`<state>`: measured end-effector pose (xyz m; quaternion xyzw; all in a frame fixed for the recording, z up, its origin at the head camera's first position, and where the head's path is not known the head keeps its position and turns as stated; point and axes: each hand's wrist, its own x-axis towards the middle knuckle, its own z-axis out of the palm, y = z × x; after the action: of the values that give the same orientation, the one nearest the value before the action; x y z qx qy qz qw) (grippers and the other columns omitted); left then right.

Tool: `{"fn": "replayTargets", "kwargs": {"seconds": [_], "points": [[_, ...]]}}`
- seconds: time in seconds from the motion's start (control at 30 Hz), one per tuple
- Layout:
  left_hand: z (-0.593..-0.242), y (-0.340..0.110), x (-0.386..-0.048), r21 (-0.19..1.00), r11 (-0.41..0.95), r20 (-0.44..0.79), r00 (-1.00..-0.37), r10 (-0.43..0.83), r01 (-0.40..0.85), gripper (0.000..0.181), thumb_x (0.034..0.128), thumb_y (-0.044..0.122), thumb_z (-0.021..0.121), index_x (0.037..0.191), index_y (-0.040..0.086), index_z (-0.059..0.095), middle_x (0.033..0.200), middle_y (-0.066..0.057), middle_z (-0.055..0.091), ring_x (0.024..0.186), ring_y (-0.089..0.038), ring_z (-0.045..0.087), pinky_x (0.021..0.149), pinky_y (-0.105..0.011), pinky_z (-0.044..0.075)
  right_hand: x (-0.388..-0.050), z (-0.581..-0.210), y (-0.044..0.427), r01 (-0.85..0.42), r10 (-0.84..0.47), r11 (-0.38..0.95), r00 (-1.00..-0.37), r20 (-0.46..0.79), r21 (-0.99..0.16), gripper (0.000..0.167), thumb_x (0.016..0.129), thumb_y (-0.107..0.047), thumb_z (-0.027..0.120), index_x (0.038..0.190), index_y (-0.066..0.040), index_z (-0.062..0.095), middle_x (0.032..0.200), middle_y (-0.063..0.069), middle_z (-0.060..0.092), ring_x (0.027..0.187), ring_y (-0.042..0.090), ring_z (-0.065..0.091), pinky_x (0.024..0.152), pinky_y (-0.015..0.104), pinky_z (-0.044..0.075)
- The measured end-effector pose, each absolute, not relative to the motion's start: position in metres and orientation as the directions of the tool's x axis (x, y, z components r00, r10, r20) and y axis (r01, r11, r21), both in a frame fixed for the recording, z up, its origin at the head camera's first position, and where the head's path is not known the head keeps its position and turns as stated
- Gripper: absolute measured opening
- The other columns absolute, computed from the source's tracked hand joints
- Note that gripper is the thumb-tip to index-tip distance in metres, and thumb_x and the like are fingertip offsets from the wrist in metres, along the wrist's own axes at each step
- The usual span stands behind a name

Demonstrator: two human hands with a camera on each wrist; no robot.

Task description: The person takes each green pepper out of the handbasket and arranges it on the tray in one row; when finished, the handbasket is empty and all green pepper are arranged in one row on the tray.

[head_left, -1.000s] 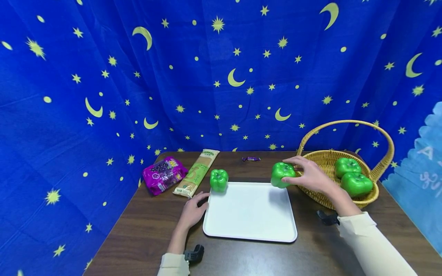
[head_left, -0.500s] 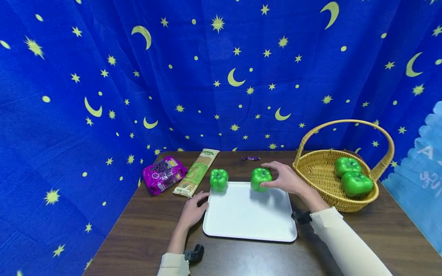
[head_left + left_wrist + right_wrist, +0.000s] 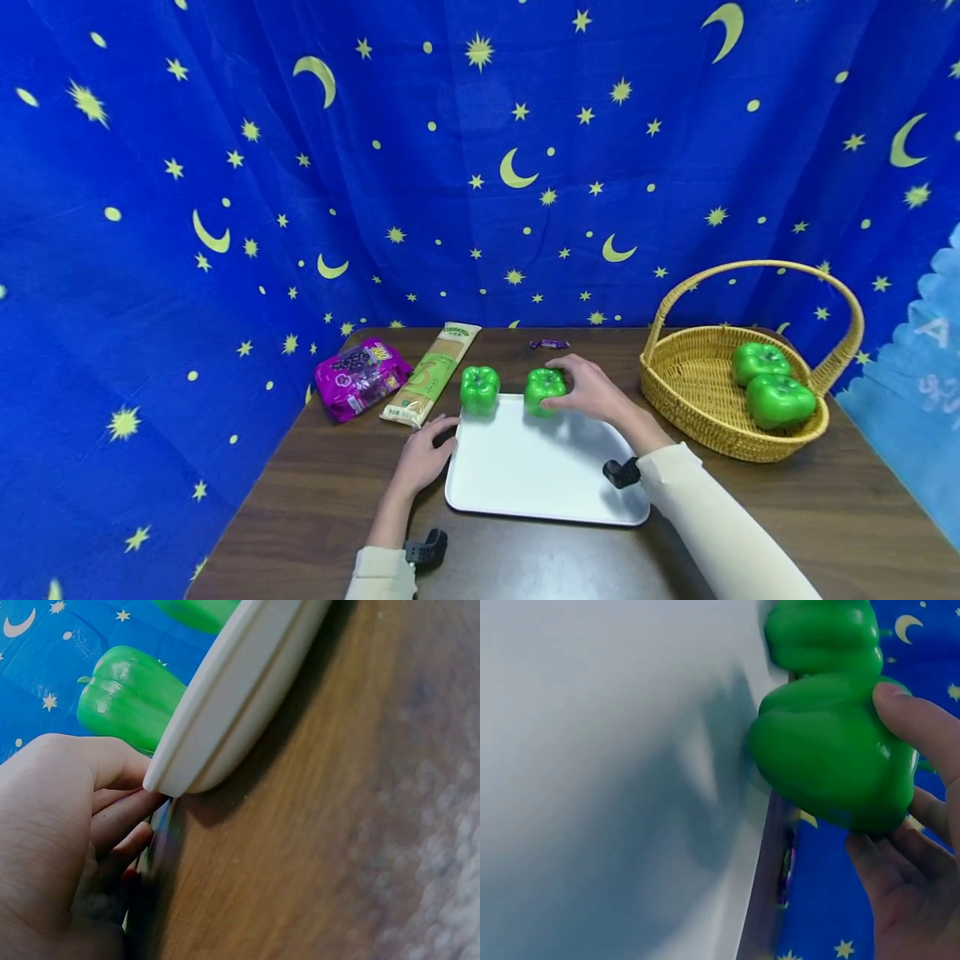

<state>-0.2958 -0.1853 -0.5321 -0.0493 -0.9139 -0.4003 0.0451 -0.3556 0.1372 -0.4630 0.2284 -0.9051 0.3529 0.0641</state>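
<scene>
Over the back edge of the white tray [image 3: 540,475], my right hand [image 3: 588,392] grips a green bell pepper [image 3: 832,750] between thumb and fingers. The right wrist view has it close to the tray; whether it touches cannot be told. Another green bell pepper [image 3: 480,390] stands at the tray's back left corner, a small gap to the left of the held one. My left hand [image 3: 423,454] pinches the tray's left rim, thumb above and fingers at its underside, as the left wrist view shows near the rim [image 3: 217,697].
A wicker basket [image 3: 678,417] with a tall handle stands at the right, holding two green bell peppers [image 3: 780,400]. Left of the tray lie a pack of noodles [image 3: 431,375] and a purple bag [image 3: 360,379]. A small purple-wrapped candy [image 3: 550,343] lies behind the tray.
My right hand has carried the bell pepper leftward from beside the basket and lowered it at the tray's back edge, near the other pepper. My left hand has stayed at the tray rim.
</scene>
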Motion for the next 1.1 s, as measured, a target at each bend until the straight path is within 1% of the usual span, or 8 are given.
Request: {"fn": "replayTargets", "kwargs": {"seconds": [0.1, 0.27, 0.37, 0.57, 0.73, 0.83, 0.9, 1.1], "points": [[-0.534, -0.183, -0.295, 0.729, 0.671, 0.126, -0.99, 0.06, 0.133, 0.034, 0.0914, 0.021, 0.062, 0.125, 0.02, 0.065, 0.141, -0.014, 0.049, 0.134, -0.036, 0.037, 0.108, -0.057, 0.025, -0.354, -0.464, 0.13, -0.47, -0.371, 0.654, -0.882, 0.29, -0.593, 0.074, 0.066, -0.039, 0.086, 0.127, -0.006, 0.06, 0.12, 0.01, 0.059, 0.107, 0.027, 0.055, 0.091, 0.045, 0.047], [-0.533, -0.183, -0.295, 0.736, 0.666, 0.124, -0.991, 0.049, 0.125, 0.033, 0.0915, 0.021, 0.062, 0.125, 0.021, 0.065, 0.141, -0.013, 0.049, 0.133, -0.033, 0.038, 0.108, -0.056, 0.025, -0.356, -0.465, 0.117, -0.453, -0.365, 0.665, -0.891, 0.27, -0.594, 0.073, 0.068, -0.037, 0.086, 0.129, -0.009, 0.059, 0.122, 0.01, 0.057, 0.108, 0.026, 0.055, 0.092, 0.044, 0.047], [-0.534, -0.184, -0.294, 0.733, 0.669, 0.12, -0.991, 0.054, 0.125, 0.034, 0.0918, 0.022, 0.062, 0.125, 0.021, 0.065, 0.141, -0.013, 0.048, 0.133, -0.034, 0.038, 0.108, -0.058, 0.025, -0.355, -0.467, 0.114, -0.439, -0.372, 0.656, -0.896, 0.243, -0.614, 0.076, 0.067, -0.034, 0.087, 0.133, -0.011, 0.056, 0.122, 0.011, 0.056, 0.107, 0.026, 0.055, 0.091, 0.043, 0.048], [-0.536, -0.183, -0.297, 0.743, 0.659, 0.118, -0.992, 0.044, 0.118, 0.033, 0.0916, 0.023, 0.062, 0.125, 0.022, 0.065, 0.142, -0.012, 0.048, 0.134, -0.033, 0.037, 0.109, -0.056, 0.024, -0.354, -0.473, 0.114, -0.432, -0.38, 0.655, -0.897, 0.224, -0.62, 0.083, 0.067, -0.027, 0.088, 0.14, -0.015, 0.049, 0.123, 0.014, 0.057, 0.11, 0.03, 0.055, 0.093, 0.048, 0.047], [-0.538, -0.184, -0.298, 0.74, 0.662, 0.113, -0.992, 0.05, 0.118, 0.034, 0.0916, 0.024, 0.061, 0.125, 0.021, 0.065, 0.142, -0.012, 0.048, 0.134, -0.033, 0.037, 0.109, -0.056, 0.024, -0.356, -0.479, 0.11, -0.404, -0.345, 0.631, -0.911, 0.226, -0.662, 0.087, 0.067, -0.024, 0.088, 0.142, -0.01, 0.046, 0.132, 0.013, 0.054, 0.112, 0.027, 0.056, 0.095, 0.047, 0.046], [-0.538, -0.184, -0.298, 0.737, 0.665, 0.121, -0.991, 0.05, 0.123, 0.034, 0.0914, 0.025, 0.062, 0.125, 0.021, 0.065, 0.141, -0.011, 0.049, 0.134, -0.031, 0.038, 0.109, -0.055, 0.024, -0.357, -0.48, 0.106, -0.397, -0.336, 0.598, -0.913, 0.232, -0.696, 0.089, 0.066, -0.02, 0.088, 0.142, -0.007, 0.044, 0.131, 0.012, 0.055, 0.107, 0.024, 0.059, 0.093, 0.043, 0.048], [-0.538, -0.184, -0.298, 0.736, 0.665, 0.125, -0.991, 0.051, 0.127, 0.034, 0.0914, 0.025, 0.062, 0.125, 0.021, 0.065, 0.14, -0.011, 0.05, 0.134, -0.03, 0.039, 0.109, -0.055, 0.025, -0.357, -0.481, 0.104, -0.398, -0.334, 0.585, -0.912, 0.238, -0.706, 0.088, 0.066, -0.019, 0.089, 0.141, -0.005, 0.045, 0.129, 0.013, 0.056, 0.104, 0.024, 0.06, 0.091, 0.043, 0.049], [-0.538, -0.185, -0.298, 0.739, 0.654, 0.151, -0.986, 0.071, 0.16, 0.034, 0.0907, 0.021, 0.062, 0.124, 0.02, 0.066, 0.139, -0.012, 0.051, 0.132, -0.032, 0.041, 0.108, -0.055, 0.028, -0.357, -0.483, 0.1, -0.401, -0.325, 0.613, -0.913, 0.246, -0.68, 0.088, 0.066, -0.024, 0.089, 0.141, -0.008, 0.045, 0.135, 0.011, 0.053, 0.118, 0.028, 0.053, 0.1, 0.047, 0.042]]}}
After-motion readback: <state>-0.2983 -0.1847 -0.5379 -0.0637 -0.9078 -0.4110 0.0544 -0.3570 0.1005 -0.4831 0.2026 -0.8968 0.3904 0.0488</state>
